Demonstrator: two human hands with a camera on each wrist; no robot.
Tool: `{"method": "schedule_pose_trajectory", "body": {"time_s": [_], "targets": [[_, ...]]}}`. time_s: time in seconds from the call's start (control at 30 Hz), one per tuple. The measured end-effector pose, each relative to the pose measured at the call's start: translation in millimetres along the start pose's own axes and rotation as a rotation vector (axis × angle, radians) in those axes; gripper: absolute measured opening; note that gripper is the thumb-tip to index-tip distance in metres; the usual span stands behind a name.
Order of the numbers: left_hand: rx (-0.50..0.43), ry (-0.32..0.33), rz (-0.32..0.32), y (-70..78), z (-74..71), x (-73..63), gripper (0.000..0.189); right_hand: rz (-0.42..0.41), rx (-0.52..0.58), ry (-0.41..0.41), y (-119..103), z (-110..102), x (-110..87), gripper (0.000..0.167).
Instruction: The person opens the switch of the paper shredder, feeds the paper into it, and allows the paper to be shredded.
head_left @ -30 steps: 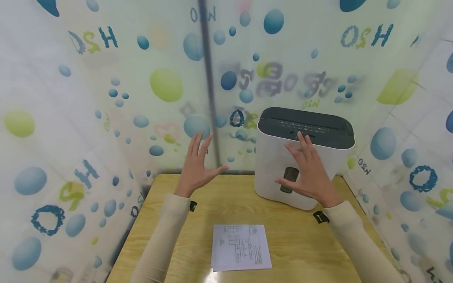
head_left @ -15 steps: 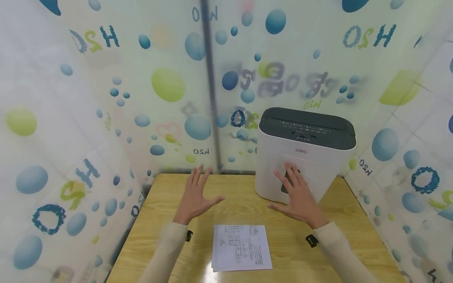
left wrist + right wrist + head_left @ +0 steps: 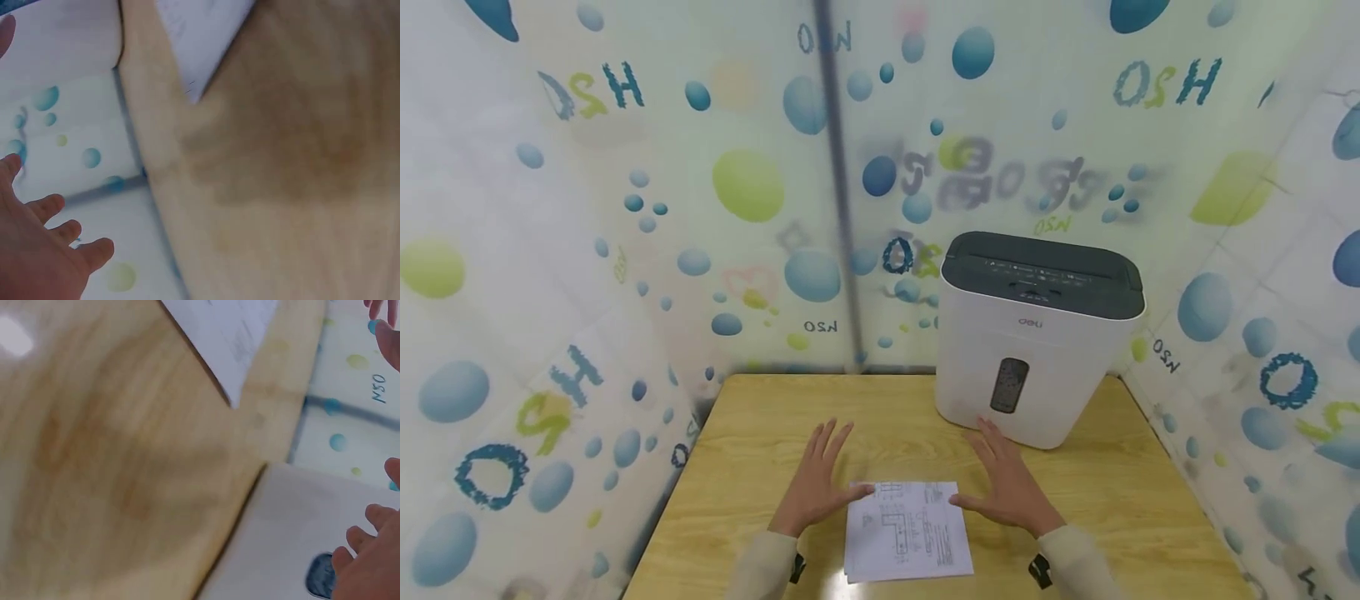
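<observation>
A small stack of white printed paper sheets [image 3: 910, 542] lies on the wooden table near its front. My left hand [image 3: 816, 487] hovers by the upper left corner of the stack, fingers spread and thumb pointing toward the paper. On the other side, my right hand [image 3: 1007, 487] is held by the upper right corner, fingers apart, thumb near the sheet's edge. Neither hand holds anything. The left wrist view shows the left hand [image 3: 47, 244] above the table with the paper's corner [image 3: 203, 56] apart from it. In the right wrist view the right hand [image 3: 372, 556] has spread fingers.
A white deli paper shredder [image 3: 1037, 350] with a dark grey top stands at the back right of the wooden table [image 3: 820, 400]. Curtains [image 3: 745, 275] with blue and green bubble prints enclose the table at the back and both sides.
Both hands have come down and toward me, from up near the shredder's height to beside the paper stack. The fingers stay spread. The paper and the shredder have not moved.
</observation>
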State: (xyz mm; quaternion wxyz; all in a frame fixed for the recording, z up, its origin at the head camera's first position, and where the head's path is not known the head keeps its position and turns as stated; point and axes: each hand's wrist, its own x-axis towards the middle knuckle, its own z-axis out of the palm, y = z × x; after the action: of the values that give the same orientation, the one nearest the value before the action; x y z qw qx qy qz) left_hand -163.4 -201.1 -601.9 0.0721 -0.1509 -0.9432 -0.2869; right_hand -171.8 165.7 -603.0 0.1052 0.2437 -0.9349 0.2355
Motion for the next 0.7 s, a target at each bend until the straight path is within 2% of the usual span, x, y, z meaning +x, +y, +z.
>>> {"method": "schedule_pose_trajectory", "body": {"time_s": [0.13, 0.27, 0.47, 0.6, 0.7], "targets": [[-0.028, -0.076, -0.051, -4.6, 15.9, -18.2, 0.112, 0.037, 0.078, -0.086, -5.2, 19.6, -8.5, 0.109], [-0.072, -0.094, -0.054, -3.7, 27.9, -31.2, 0.107, 0.073, 0.167, -0.178, -10.0, 38.5, -15.8, 0.108], [-0.039, -0.129, -0.011, -0.4, 46.4, -46.6, 0.101, 0.092, 0.13, -0.297, -14.7, 69.7, -27.2, 0.107], [-0.024, -0.191, -0.039, 3.2, 54.3, -56.3, 0.098, 0.081, 0.109, -0.337, -18.9, 82.2, -32.3, 0.107], [-0.01, -0.224, -0.053, 5.0, 57.4, -62.8, 0.095, 0.076, 0.092, -0.328, -22.5, 87.1, -35.3, 0.105]]}}
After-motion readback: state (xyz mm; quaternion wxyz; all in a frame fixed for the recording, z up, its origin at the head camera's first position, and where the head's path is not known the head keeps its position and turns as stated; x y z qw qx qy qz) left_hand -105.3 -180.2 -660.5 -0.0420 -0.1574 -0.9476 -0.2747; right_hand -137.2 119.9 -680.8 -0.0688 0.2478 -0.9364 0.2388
